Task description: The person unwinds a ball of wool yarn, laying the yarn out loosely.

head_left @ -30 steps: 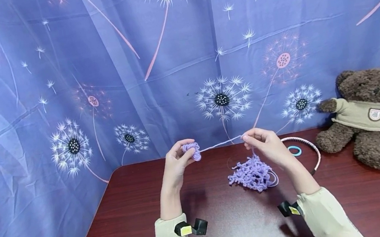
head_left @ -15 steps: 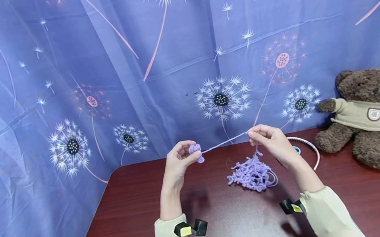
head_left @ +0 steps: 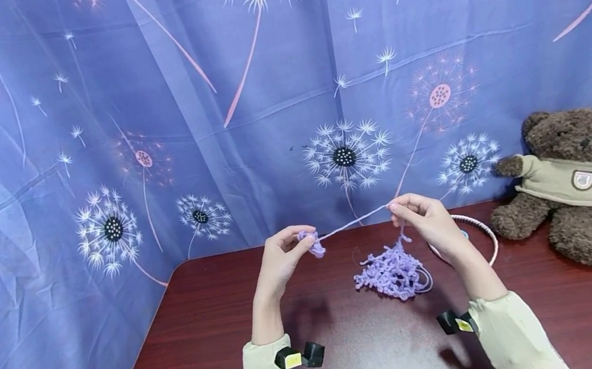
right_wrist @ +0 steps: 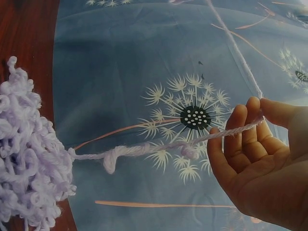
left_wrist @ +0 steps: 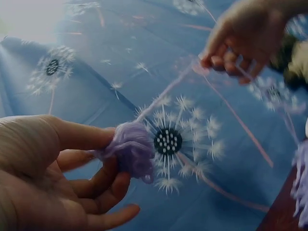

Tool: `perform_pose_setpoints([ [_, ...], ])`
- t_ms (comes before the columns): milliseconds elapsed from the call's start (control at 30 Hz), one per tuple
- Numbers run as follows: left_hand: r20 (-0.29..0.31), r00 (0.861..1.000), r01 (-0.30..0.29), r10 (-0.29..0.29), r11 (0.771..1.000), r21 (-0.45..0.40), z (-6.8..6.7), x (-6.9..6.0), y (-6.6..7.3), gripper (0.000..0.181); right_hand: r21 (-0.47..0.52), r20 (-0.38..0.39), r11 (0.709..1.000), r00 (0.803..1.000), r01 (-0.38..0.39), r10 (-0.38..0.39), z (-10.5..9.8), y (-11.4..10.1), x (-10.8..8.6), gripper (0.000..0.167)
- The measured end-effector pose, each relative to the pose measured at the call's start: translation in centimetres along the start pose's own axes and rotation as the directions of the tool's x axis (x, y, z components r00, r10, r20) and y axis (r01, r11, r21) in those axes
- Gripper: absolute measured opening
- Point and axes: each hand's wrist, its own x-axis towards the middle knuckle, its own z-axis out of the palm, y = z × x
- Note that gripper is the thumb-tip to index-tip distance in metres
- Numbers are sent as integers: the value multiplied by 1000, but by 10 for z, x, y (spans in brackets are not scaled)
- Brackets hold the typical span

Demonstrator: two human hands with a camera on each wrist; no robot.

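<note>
My left hand pinches a small wound bundle of lilac yarn between thumb and fingers, above the table. From it a yarn strand runs taut, rising to the right. My right hand pinches that strand between thumb and index finger, the other fingers loosely bent, as the right wrist view shows. Below the right hand the yarn drops, kinked, to a loose tangled heap of lilac yarn lying on the table. The heap's edge also appears in the left wrist view.
A white and dark hoop lies behind my right forearm, with a turquoise ring mostly hidden there. A brown teddy bear in a beige shirt sits at the back right of the dark red table. A blue dandelion-print curtain hangs behind.
My right hand has moved slightly right and up, drawing yarn from the heap. My left hand has shifted a little right and down, turning the bundle in its fingers.
</note>
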Motion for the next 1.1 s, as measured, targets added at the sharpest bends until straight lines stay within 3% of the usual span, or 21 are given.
perform_pose_setpoints([
  [300,-23,1000,16,-14,997,73,-1,1,-3,23,-1,-9,1000,1000,-4,4,-1,-1,-1,19],
  [600,-107,992,64,-62,998,18,-3,3,-4,14,-25,-23,999,999,27,-28,-8,1,-1,16],
  [1100,-153,986,65,-62,998,15,-7,4,-2,14,-44,-73,999,997,13,-16,-21,-2,-1,17],
])
